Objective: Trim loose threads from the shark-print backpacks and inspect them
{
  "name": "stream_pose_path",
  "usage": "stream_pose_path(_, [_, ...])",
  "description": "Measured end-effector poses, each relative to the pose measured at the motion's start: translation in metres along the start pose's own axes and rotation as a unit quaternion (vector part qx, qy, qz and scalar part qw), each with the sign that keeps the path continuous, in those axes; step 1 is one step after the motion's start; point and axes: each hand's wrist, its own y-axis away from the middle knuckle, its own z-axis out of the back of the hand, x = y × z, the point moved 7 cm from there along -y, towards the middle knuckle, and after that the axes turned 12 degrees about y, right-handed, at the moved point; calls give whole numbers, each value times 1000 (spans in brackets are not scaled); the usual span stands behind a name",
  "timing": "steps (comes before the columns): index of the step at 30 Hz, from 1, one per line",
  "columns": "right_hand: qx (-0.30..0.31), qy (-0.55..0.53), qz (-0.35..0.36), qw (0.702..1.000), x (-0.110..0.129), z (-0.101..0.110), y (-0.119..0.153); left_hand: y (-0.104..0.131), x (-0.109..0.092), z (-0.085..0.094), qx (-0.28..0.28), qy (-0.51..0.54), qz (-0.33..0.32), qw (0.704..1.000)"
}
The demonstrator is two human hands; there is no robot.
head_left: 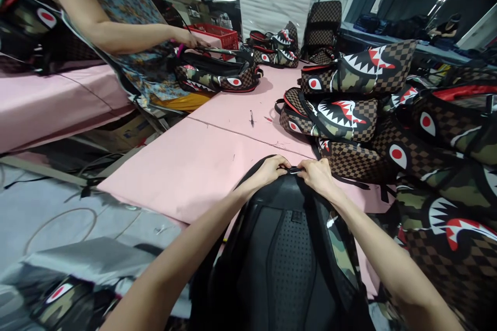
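Note:
A black backpack (293, 269) lies before me with its padded, perforated back panel facing up and camouflage fabric showing along its right side. My left hand (276, 167) pinches the backpack's top end, the fingers bent inward. Close beside it, my right hand (316, 173) is closed on the same top end. Between the fingertips shows a short black strap loop (294, 169) with a pale glint; its details are too small to make out. The fingers partly cover this spot.
Checkered shark-face backpacks (345, 116) are piled on the right of the pink table (163, 165). A small dark tool (251, 118) and thread scraps lie on it. Across the table, a co-worker's hand (188, 39) touches another bag (217, 75). A red crate (217, 33) stands behind.

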Motion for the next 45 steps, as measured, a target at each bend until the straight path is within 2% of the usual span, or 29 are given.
stream_pose_path(13, [-50,8,5,999,2,-5,3,0,2,0,-3,10,10,1000])
stream_pose_path(20, [-53,3,10,999,3,-5,1,-1,4,-1,-1,12,7,1000])
stream_pose_path(22, [-50,-25,5,998,0,-6,0,0,2,0,0,12,9,1000])
stream_pose_path(24, [-35,-111,-15,993,-7,-10,-3,0,1,0,1,9,13,1000])
stream_pose_path(26, [-2,-267,-31,963,-13,-19,-5,0,1,0,0,2,16,1000])
stream_pose_path(28, [19,-439,-37,898,-15,-27,-8,0,1,0,1,-3,12,1000])
stream_pose_path(30, [0,-557,-50,829,-21,-29,-9,0,-1,0,9,-12,-8,1000])
stream_pose_path(31, [-22,-585,-57,808,-25,-29,-9,1,-4,0,15,-23,-25,999])
stream_pose_path(32, [-44,-594,-60,801,-29,-28,-8,2,-8,0,24,-41,-45,998])
stream_pose_path(33, [-63,-584,-58,807,-33,-26,-7,3,-13,-1,36,-67,-68,995])
stream_pose_path(34, [-75,-555,-53,827,-36,-23,-5,4,-18,-2,50,-101,-89,990])
stream_pose_path(36, [-89,-454,-57,885,-42,-20,0,7,-28,-7,85,-186,-123,971])
stream_pose_path(38, [-90,-350,-76,929,-48,-18,6,9,-35,-13,116,-278,-141,943])
stream_pose_path(41, [-75,-267,-70,958,-47,-17,14,10,-43,-22,139,-369,-143,908])
stream_pose_path(43, [-67,-234,-57,968,-42,-16,17,8,-44,-25,129,-372,-121,911])
stream_pose_path(45, [-62,-205,-43,976,-37,-16,19,4,-40,-20,86,-307,-57,946])
